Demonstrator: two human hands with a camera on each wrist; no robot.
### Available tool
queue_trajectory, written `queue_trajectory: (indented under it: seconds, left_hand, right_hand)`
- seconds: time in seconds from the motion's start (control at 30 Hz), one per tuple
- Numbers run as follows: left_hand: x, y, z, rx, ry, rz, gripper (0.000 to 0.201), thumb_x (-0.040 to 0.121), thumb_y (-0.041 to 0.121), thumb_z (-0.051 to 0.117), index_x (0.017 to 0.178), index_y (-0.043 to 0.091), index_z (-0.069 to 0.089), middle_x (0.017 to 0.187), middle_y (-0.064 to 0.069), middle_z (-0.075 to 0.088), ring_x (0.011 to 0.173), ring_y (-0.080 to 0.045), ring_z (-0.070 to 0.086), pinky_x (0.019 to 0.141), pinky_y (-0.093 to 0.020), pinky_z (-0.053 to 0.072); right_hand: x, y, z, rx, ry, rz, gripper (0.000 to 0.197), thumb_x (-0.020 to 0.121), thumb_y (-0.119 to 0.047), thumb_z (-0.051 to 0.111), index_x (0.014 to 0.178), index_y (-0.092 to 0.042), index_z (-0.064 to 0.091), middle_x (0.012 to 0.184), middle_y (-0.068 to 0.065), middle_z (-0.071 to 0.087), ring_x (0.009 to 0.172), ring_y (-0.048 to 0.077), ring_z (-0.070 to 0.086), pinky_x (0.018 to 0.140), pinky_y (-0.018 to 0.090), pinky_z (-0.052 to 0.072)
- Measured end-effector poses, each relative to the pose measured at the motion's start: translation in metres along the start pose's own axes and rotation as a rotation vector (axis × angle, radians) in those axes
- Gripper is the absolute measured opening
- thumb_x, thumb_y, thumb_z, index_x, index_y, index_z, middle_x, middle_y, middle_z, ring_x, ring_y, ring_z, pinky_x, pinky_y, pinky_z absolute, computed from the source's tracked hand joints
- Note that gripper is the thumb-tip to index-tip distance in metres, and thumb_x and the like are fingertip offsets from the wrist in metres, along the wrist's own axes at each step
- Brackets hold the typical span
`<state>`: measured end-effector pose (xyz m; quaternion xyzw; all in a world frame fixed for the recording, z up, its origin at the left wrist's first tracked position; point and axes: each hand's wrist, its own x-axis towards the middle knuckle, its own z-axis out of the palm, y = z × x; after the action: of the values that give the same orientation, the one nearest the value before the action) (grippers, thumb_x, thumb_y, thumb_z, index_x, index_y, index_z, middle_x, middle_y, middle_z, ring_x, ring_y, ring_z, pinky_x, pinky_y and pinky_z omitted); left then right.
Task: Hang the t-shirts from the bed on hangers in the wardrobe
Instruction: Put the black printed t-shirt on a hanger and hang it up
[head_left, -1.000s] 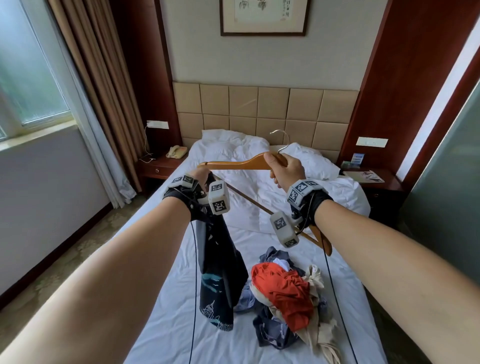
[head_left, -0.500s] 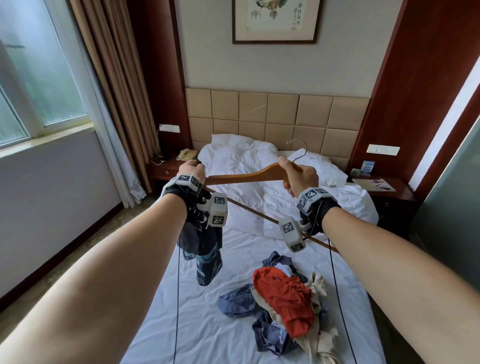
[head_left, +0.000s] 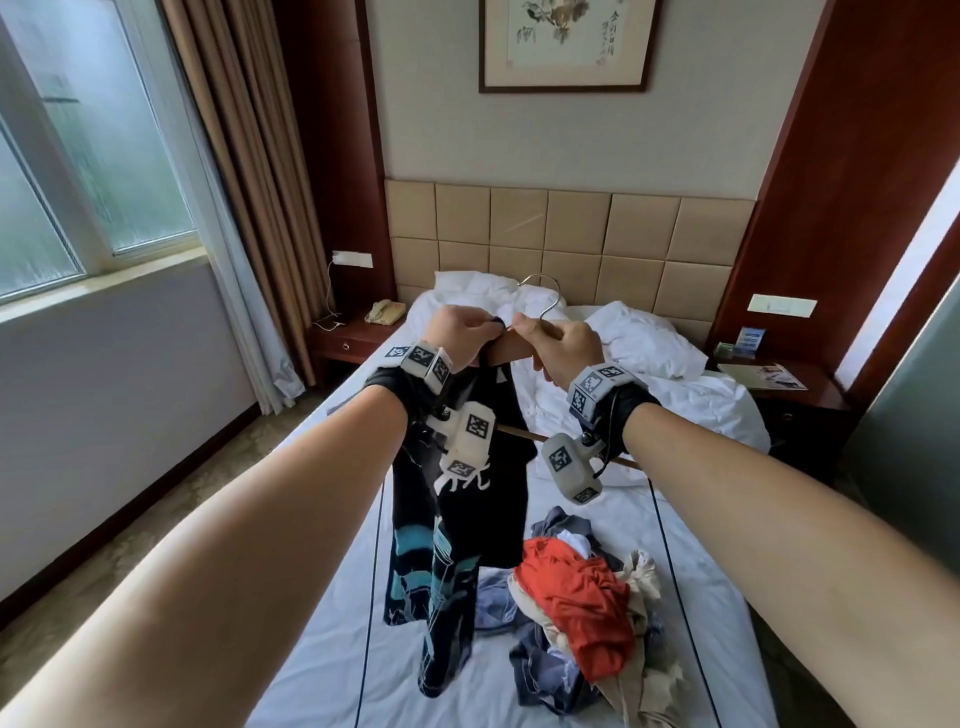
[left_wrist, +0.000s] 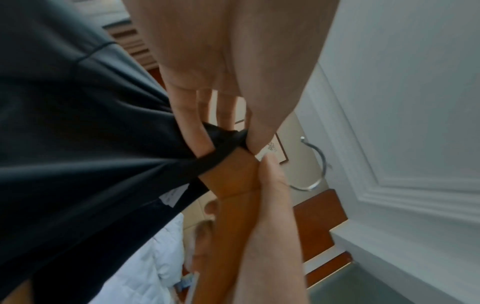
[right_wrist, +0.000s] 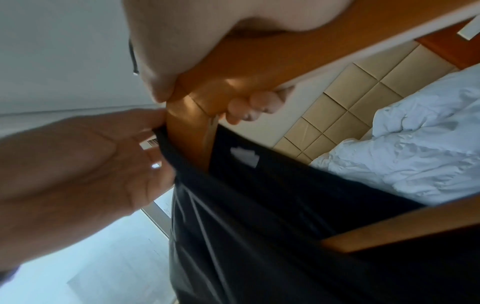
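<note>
A black t-shirt with a teal print (head_left: 457, 499) is being worked onto an orange wooden hanger with a metal hook (head_left: 511, 349), its collar pinched by the left hand (head_left: 457, 332) while the hanger's neck is gripped in the right hand (head_left: 563, 345), apparently with only one shoulder seated, and a heap of red, blue and beige t-shirts (head_left: 582, 618) is left near the foot edge of the white-sheeted bed (head_left: 691, 525), with nothing yet hung.

left hand (head_left: 457, 332) slid to hanger (head_left: 511, 348) centre | black t-shirt (head_left: 457, 499) pulled over arm

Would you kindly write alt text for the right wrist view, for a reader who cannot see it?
The right hand grips a wooden hanger near its centre, while the left hand pinches the neckline of a black t-shirt and draws it over one hanger arm. White bedding and a tan padded headboard lie behind.
</note>
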<state>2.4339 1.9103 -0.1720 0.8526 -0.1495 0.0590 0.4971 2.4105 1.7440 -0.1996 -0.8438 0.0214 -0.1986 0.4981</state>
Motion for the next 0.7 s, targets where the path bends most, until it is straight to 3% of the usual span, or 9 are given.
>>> queue_trajectory:
  seconds: [0.07, 0.17, 0.27, 0.33, 0.4, 0.43, 0.5, 0.6, 0.7]
  left_hand:
    - [-0.002, 0.013, 0.002, -0.185, -0.038, -0.063, 0.018, 0.095, 0.019, 0.061, 0.104, 0.007, 0.071, 0.094, -0.004, 0.065, 0.095, -0.019, 0.065, 0.077, -0.038, 0.061]
    - [-0.005, 0.032, 0.004, -0.221, -0.132, -0.086, 0.022, 0.097, 0.022, 0.055, 0.113, 0.012, 0.068, 0.112, -0.006, 0.063, 0.109, -0.021, 0.062, 0.076, -0.044, 0.061]
    - [-0.008, 0.046, 0.004, -0.150, -0.228, -0.102, 0.024, 0.097, 0.028, 0.051, 0.115, 0.022, 0.066, 0.114, -0.002, 0.060, 0.106, -0.019, 0.059, 0.071, -0.048, 0.061]
    - [-0.010, 0.052, 0.006, -0.055, -0.295, -0.099, 0.024, 0.093, 0.031, 0.052, 0.113, 0.028, 0.064, 0.108, 0.001, 0.060, 0.101, -0.016, 0.060, 0.070, -0.047, 0.062]
    - [-0.008, 0.049, 0.010, 0.036, -0.322, -0.072, 0.027, 0.090, 0.036, 0.054, 0.114, 0.027, 0.062, 0.109, -0.001, 0.059, 0.100, -0.018, 0.060, 0.067, -0.045, 0.062]
    - [-0.007, 0.046, 0.012, 0.079, -0.303, -0.064, 0.031, 0.089, 0.041, 0.055, 0.115, 0.025, 0.061, 0.109, -0.002, 0.059, 0.099, -0.020, 0.061, 0.064, -0.044, 0.062]
    - [-0.004, 0.037, 0.015, 0.161, -0.245, -0.046, 0.040, 0.086, 0.050, 0.059, 0.115, 0.023, 0.061, 0.106, -0.004, 0.060, 0.090, -0.024, 0.066, 0.057, -0.043, 0.062]
    - [-0.001, 0.031, 0.017, 0.223, -0.236, -0.065, 0.046, 0.084, 0.057, 0.059, 0.111, 0.019, 0.061, 0.102, -0.008, 0.062, 0.078, -0.028, 0.071, 0.055, -0.042, 0.061]
    - [0.000, 0.029, 0.017, 0.315, -0.256, -0.142, 0.052, 0.085, 0.062, 0.055, 0.105, 0.014, 0.057, 0.097, -0.010, 0.058, 0.069, -0.030, 0.072, 0.055, -0.036, 0.061]
  right_hand:
    - [0.002, -0.002, 0.006, 0.047, -0.016, -0.019, 0.060, 0.083, -0.069, 0.058, 0.066, -0.011, 0.054, 0.056, 0.002, 0.059, 0.046, 0.016, 0.055, 0.048, 0.026, 0.046]
    - [0.008, -0.009, 0.014, 0.137, -0.031, 0.038, 0.060, 0.081, -0.073, 0.050, 0.079, -0.014, 0.056, 0.061, 0.004, 0.057, 0.052, 0.023, 0.056, 0.049, 0.032, 0.044]
    - [0.019, -0.009, 0.020, 0.270, -0.084, 0.135, 0.093, 0.062, -0.096, 0.042, 0.107, -0.017, 0.062, 0.076, 0.012, 0.064, 0.059, 0.029, 0.058, 0.052, 0.036, 0.043]
    - [0.029, 0.001, 0.023, 0.337, -0.158, 0.164, 0.095, 0.061, -0.097, 0.041, 0.111, -0.020, 0.064, 0.085, 0.014, 0.067, 0.070, 0.032, 0.062, 0.056, 0.039, 0.048]
    - [0.024, -0.006, 0.016, 0.398, -0.240, 0.214, 0.088, 0.066, -0.093, 0.044, 0.113, -0.022, 0.067, 0.096, 0.011, 0.072, 0.086, 0.029, 0.069, 0.072, 0.045, 0.056]
    - [0.020, -0.009, 0.011, 0.430, -0.291, 0.246, 0.085, 0.069, -0.090, 0.046, 0.113, -0.021, 0.068, 0.095, 0.009, 0.073, 0.086, 0.026, 0.071, 0.074, 0.043, 0.057]
    - [0.016, -0.010, 0.006, 0.437, -0.352, 0.299, 0.082, 0.068, -0.086, 0.051, 0.110, -0.018, 0.068, 0.082, 0.010, 0.069, 0.073, 0.025, 0.067, 0.064, 0.036, 0.054]
    - [0.015, -0.002, 0.005, 0.428, -0.346, 0.346, 0.081, 0.059, -0.079, 0.059, 0.098, -0.009, 0.067, 0.073, 0.014, 0.060, 0.066, 0.028, 0.058, 0.064, 0.037, 0.048]
    - [0.011, -0.001, 0.007, 0.450, -0.371, 0.356, 0.057, 0.067, -0.065, 0.055, 0.080, -0.011, 0.063, 0.066, 0.010, 0.055, 0.060, 0.024, 0.052, 0.060, 0.034, 0.043]
